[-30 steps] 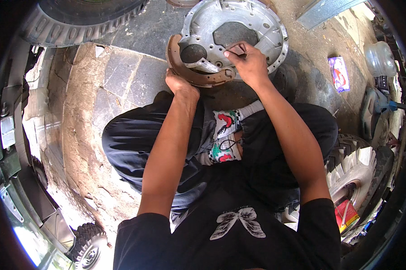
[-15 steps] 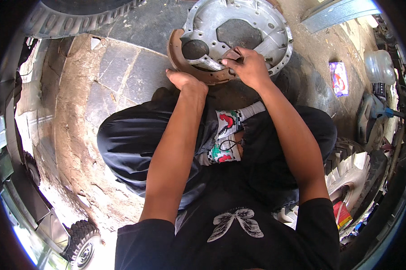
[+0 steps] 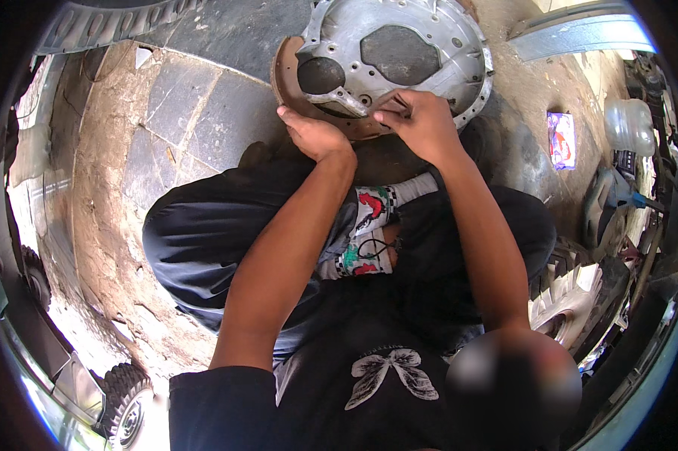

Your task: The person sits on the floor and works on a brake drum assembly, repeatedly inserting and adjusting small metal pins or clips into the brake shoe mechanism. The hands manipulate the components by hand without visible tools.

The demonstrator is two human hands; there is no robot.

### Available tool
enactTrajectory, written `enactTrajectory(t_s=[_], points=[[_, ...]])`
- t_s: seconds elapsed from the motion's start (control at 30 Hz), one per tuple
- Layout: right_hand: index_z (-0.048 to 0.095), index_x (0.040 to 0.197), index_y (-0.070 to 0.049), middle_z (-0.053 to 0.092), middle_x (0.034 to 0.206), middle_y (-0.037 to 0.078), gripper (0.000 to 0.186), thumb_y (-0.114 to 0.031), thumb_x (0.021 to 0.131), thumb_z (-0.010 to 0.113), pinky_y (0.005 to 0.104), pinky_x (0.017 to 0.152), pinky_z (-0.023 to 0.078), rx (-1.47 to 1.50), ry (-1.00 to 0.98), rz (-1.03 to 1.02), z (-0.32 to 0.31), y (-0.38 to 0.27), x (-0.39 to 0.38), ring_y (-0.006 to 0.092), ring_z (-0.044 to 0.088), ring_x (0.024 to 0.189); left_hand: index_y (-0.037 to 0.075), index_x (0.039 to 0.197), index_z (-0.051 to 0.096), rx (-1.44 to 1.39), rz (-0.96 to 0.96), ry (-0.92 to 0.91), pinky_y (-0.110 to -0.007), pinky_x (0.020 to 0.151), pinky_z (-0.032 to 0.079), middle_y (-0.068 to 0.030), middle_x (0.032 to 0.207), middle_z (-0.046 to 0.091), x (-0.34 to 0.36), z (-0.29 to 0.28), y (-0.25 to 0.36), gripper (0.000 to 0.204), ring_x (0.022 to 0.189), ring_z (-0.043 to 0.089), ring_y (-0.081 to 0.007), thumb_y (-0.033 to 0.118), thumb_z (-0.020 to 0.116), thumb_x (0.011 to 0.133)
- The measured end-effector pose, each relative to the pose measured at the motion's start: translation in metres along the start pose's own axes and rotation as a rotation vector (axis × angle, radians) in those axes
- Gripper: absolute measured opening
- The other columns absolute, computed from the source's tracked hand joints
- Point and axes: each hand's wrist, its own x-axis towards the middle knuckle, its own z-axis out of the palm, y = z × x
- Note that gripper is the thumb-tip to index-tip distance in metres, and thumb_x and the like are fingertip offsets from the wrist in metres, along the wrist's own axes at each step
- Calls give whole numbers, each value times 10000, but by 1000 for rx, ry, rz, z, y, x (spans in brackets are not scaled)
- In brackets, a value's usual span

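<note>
A large round silver bell housing [image 3: 346,34] lies on the floor in front of my crossed legs. Against its near left rim is a curved brown brake shoe [image 3: 285,71]. My left hand [image 3: 318,137] holds the shoe's near side, thumb up by the outer edge and the other fingers partly hidden. In a pinch grip, my right hand [image 3: 427,124] has a small brown folded sheet [image 3: 385,105] that looks like sandpaper. The sheet is over the near edge of the housing, close to the shoe's right end; whether it touches the shoe I cannot tell.
A purple and red wrapper [image 3: 561,140] lies on the floor to the right, near a clear plastic jar [image 3: 629,128]. Beyond is a metal beam [image 3: 579,36]. A big tyre [image 3: 113,22] stands at the far left; gear teeth [image 3: 568,297] show beside my right knee.
My left hand has turned, showing more of its side and thumb along the shoe. The right hand and sheet have shifted slightly right and down. The whole view has tilted a little.
</note>
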Motion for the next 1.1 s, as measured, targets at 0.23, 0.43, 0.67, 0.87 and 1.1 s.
enactTrajectory(t_s=[0.23, 0.43, 0.67, 0.87, 1.1], points=[[752, 964, -12, 771, 926, 199, 295, -240, 835, 887, 466, 803, 566, -85, 196, 121, 22, -6, -18, 412, 745, 911, -136, 1507, 484, 14, 63, 42, -459, 1207, 358, -353, 1545, 495, -4, 4, 0, 839, 1429, 494, -446, 594, 327, 1124], [767, 1007, -36, 785, 953, 174, 322, -303, 863, 874, 441, 834, 566, -127, 216, 237, 30, -16, -22, 375, 758, 924, -145, 1458, 520, 71, -21, 64, -490, 1171, 382, -381, 1484, 526, -1, 2, 3, 865, 1371, 527, -477, 624, 329, 1111], [768, 1043, -77, 659, 1304, 190, 410, -426, 851, 867, 646, 967, 456, -229, 191, 357, 32, -6, -22, 438, 600, 1250, -154, 1439, 528, 32, -42, 72, -495, 1163, 389, -381, 1473, 535, -11, 6, 7, 890, 1361, 535, -478, 647, 342, 1099], [816, 1109, -122, 605, 1400, 154, 442, -477, 849, 860, 605, 1056, 446, -334, 228, 416, 37, -17, -33, 408, 543, 1329, -153, 1439, 526, 8, -26, 76, -495, 1163, 388, -377, 1476, 532, -6, 6, 5, 892, 1359, 537, -474, 649, 340, 1098], [814, 1093, -90, 568, 1449, 171, 475, -482, 830, 875, 647, 1105, 384, -277, 288, 458, 46, -20, -36, 450, 464, 1391, -115, 1480, 513, -1, -68, 56, -486, 1166, 397, -340, 1523, 511, -10, 4, 8, 906, 1369, 537, -452, 681, 351, 1080]])
